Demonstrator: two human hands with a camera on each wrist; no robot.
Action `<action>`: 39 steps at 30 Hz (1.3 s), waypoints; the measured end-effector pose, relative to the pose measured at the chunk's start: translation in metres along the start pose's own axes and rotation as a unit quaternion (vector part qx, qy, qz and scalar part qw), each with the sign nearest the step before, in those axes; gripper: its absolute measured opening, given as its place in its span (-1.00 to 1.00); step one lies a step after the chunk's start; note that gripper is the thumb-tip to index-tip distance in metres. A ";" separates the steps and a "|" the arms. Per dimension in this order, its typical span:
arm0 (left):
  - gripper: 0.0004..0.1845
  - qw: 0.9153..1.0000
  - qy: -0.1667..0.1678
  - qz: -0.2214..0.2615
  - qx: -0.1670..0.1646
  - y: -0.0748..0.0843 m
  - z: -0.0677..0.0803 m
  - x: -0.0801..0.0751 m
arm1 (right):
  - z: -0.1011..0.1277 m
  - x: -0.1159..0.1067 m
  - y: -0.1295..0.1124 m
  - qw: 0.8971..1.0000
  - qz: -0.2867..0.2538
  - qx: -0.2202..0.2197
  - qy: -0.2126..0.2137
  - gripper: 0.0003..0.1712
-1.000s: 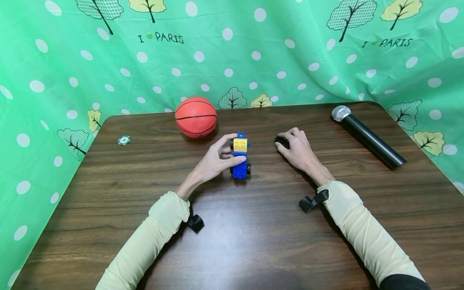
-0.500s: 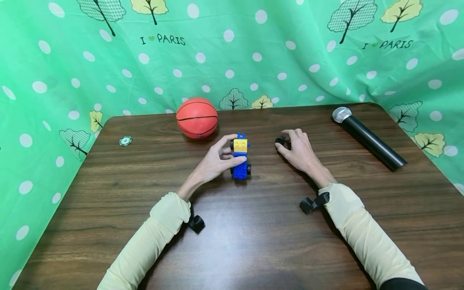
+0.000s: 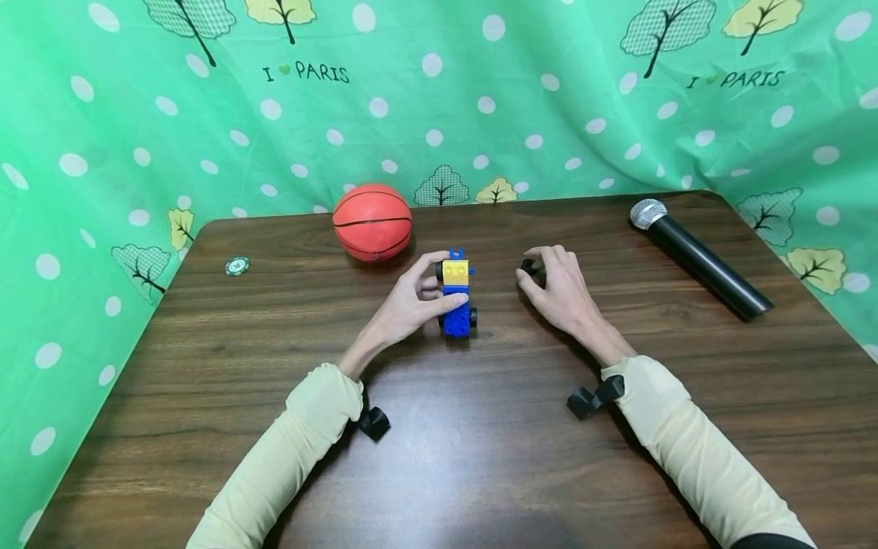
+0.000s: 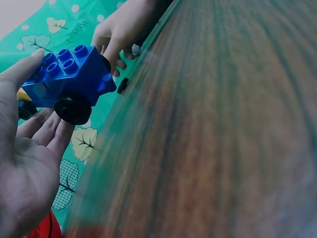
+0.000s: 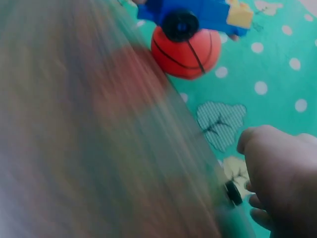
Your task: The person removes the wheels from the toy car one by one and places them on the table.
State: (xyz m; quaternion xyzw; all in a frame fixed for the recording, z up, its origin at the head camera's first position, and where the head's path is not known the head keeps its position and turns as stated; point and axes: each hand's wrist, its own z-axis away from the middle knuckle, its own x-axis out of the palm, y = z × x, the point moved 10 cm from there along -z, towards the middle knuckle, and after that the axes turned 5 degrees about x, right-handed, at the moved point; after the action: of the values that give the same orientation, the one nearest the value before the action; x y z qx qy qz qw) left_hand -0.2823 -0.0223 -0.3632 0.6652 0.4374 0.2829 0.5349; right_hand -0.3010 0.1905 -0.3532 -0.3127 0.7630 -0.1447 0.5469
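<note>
My left hand (image 3: 405,309) holds a blue and yellow toy block car (image 3: 456,309), its thumb on the studded blue top. Black wheels are fitted at several corners; at the front right a bare blue axle stub (image 3: 471,271) sticks out. To the right, my right hand (image 3: 564,293) is low over the table with thumb and index finger parted around a loose black wheel (image 3: 527,264). In the left wrist view this wheel (image 4: 123,86) stands on the tabletop, just below the fingertips. A gap shows between the wheel (image 5: 233,192) and the hand in the right wrist view.
An orange-red toy basketball (image 3: 373,223) sits behind the left hand at the table's back edge. A black microphone (image 3: 706,263) with a silver head lies at the right. A green and white poker chip (image 3: 237,266) is at the left. Green printed cloth (image 3: 480,91) hangs behind the table.
The right thumb and index finger have spread a little wider around the wheel, and more of it shows between them. The left hand keeps the car almost still.
</note>
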 end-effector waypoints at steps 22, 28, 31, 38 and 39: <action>-0.31 0.998 0.045 0.034 -0.002 0.008 -0.002 -0.006 | 0.040 0.044 -0.067 0.965 -0.215 -0.009 -0.147 -0.67; -0.39 0.999 0.037 0.034 0.000 0.004 -0.001 -0.002 | 0.043 0.049 -0.063 0.962 -0.226 0.002 -0.152 -0.67; -0.40 0.999 0.035 0.027 0.004 0.005 -0.001 0.000 | 0.043 0.050 -0.064 0.960 -0.233 0.001 -0.153 -0.66; -0.40 0.999 0.036 0.027 0.003 0.006 -0.004 0.000 | 0.040 0.047 -0.065 0.962 -0.233 -0.004 -0.145 -0.69; -0.40 0.999 0.036 0.027 0.002 0.007 -0.005 0.000 | 0.040 0.047 -0.066 0.962 -0.232 -0.005 -0.144 -0.69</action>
State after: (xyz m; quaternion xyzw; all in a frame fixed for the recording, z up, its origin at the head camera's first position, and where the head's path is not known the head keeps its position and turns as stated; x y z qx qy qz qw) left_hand -0.2847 -0.0203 -0.3554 0.6671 0.4392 0.3201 0.5095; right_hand -0.2529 0.1155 -0.3650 -0.5013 0.5839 -0.2169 0.6006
